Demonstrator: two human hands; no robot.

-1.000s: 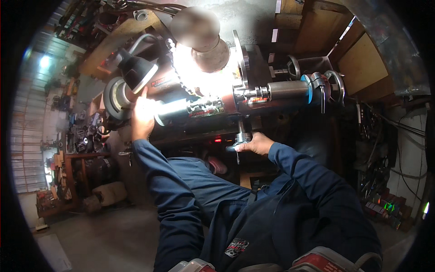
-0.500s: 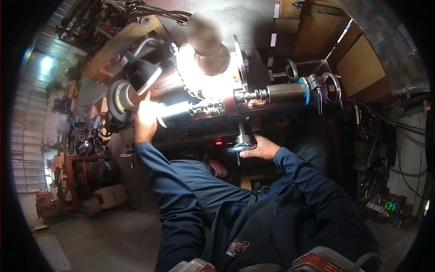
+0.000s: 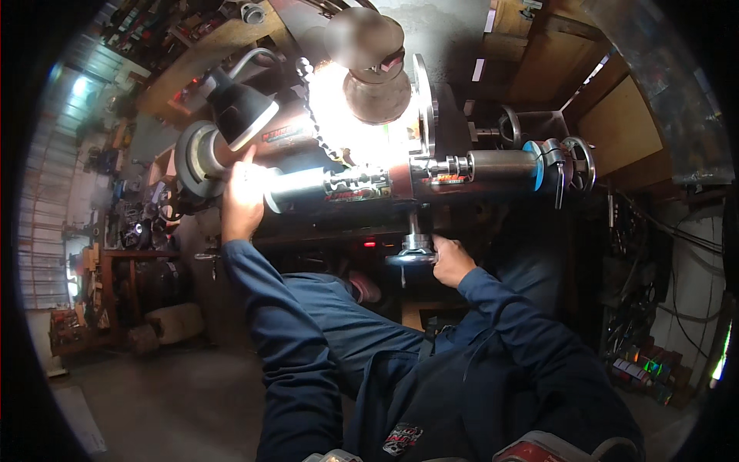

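- Touching the right edge of the handwheel [image 3: 408, 259], low in front of the machine, is the right hand [image 3: 453, 260], fingers curled; whether they clamp the rim, I can't tell.
- Up at the left, the left hand [image 3: 242, 192] is beside the end of the silver cylinder [image 3: 304, 186]. Glare swallows its fingertips, so no call on that grip!
- Between that cylinder and the second cylinder [image 3: 500, 169] lies the lobed shaft [image 3: 358, 179], level, passing the red-brown block [image 3: 401, 183].
- Big risk: if the shaft's line turns under power, the left fingers could be caught, sitting this close to the cylinder and the large wheel [image 3: 202, 160]. The blue sleeve [image 3: 289, 316] behind them could snag too.
- At the handwheel, a hold only at one edge could slip and send the turn too far.
- And that fierce light by the lamp [image 3: 245, 108]? It could hide a bad fit or a stray finger.
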